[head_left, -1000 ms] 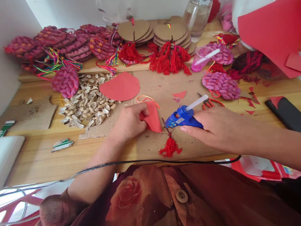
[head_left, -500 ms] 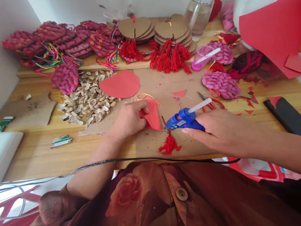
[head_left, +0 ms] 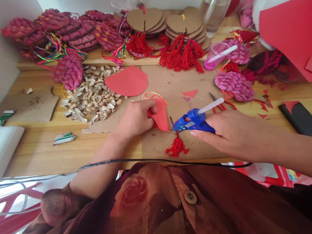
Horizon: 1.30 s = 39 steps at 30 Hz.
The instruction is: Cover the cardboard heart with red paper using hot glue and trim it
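1. Gripping comes first in the head view: the left hand (head_left: pixel 139 117) pinches the upper left of a red piece (head_left: pixel 160 114) between thumb and forefinger, its other fingers curled in. A firm, flat pinch there should stop the piece from slipping.
2. The red piece sits over the cardboard mat (head_left: pixel 148 148), in front of the person, its lower right corner pointing toward the tool.
3. The right hand (head_left: pixel 223 130) is wrapped around a blue glue gun (head_left: pixel 194 122), thumb along the near side; I cannot tell whether a finger is pressing the trigger.
4. The nozzle (head_left: pixel 173 129) is right by that corner and the dark cord above the red tassel (head_left: pixel 177 146). Contact is too small to make out, so a low, steady angle seems wise.
5. A thin line of glue along the edge would likely serve better than a blob (hot glue spreads when pressed, and the left fingertips are near).
6. The tassel lies toward the person, below the nozzle; its loose strands are best kept out of the glue, as is the orange string (head_left: pixel 157 93) beyond the piece.
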Each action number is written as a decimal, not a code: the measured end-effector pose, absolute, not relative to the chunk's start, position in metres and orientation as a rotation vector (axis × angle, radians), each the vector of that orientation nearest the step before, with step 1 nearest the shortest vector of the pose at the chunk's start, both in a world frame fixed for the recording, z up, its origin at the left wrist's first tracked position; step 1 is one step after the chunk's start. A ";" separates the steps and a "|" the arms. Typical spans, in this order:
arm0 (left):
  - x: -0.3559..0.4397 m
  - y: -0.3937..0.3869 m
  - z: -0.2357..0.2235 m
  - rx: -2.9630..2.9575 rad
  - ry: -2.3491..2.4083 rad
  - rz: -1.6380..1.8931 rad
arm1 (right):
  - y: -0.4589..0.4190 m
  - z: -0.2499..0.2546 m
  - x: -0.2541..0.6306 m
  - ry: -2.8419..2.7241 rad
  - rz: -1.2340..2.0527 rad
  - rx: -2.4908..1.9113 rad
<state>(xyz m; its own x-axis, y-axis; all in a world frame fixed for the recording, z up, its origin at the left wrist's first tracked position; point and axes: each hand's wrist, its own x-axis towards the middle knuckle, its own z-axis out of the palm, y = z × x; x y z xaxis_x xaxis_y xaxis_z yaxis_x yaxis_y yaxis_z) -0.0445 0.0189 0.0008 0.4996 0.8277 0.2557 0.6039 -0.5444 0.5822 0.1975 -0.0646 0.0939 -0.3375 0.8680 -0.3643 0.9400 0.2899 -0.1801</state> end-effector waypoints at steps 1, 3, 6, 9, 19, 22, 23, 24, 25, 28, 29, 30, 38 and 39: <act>-0.045 0.019 0.000 2.327 1.182 0.727 | -0.064 0.094 0.198 2.359 -0.546 1.677; -0.045 0.020 0.000 2.332 1.170 0.734 | -0.064 0.095 0.199 2.351 -0.561 1.676; -0.045 0.020 -0.001 2.337 1.166 0.738 | -0.063 0.096 0.200 2.342 -0.569 1.669; -0.044 0.021 -0.001 2.340 1.162 0.745 | -0.063 0.097 0.200 2.355 -0.537 1.659; -0.043 0.020 0.000 2.336 1.152 0.768 | -0.057 0.098 0.196 2.371 -0.477 1.687; -0.043 0.020 0.000 2.350 1.161 0.773 | -0.060 0.095 0.201 2.387 -0.509 1.720; -0.043 0.020 0.000 2.357 1.161 0.773 | -0.062 0.093 0.203 2.396 -0.520 1.737; -0.043 0.020 0.000 2.361 1.160 0.770 | -0.064 0.092 0.206 2.406 -0.534 1.755; -0.043 0.020 0.000 2.362 1.158 0.768 | -0.065 0.090 0.207 2.414 -0.552 1.776; -0.043 0.020 0.000 2.351 1.158 0.771 | -0.069 0.085 0.211 2.410 -0.624 1.827; -0.043 0.020 0.001 2.343 1.159 0.769 | -0.070 0.085 0.211 2.395 -0.640 1.840; -0.043 0.020 0.001 2.335 1.160 0.766 | -0.070 0.084 0.211 2.381 -0.643 1.850; -0.043 0.021 -0.002 2.334 1.161 0.767 | -0.069 0.080 0.209 2.421 -0.530 1.808; -0.043 0.021 -0.002 2.333 1.166 0.762 | -0.069 0.080 0.208 2.424 -0.519 1.799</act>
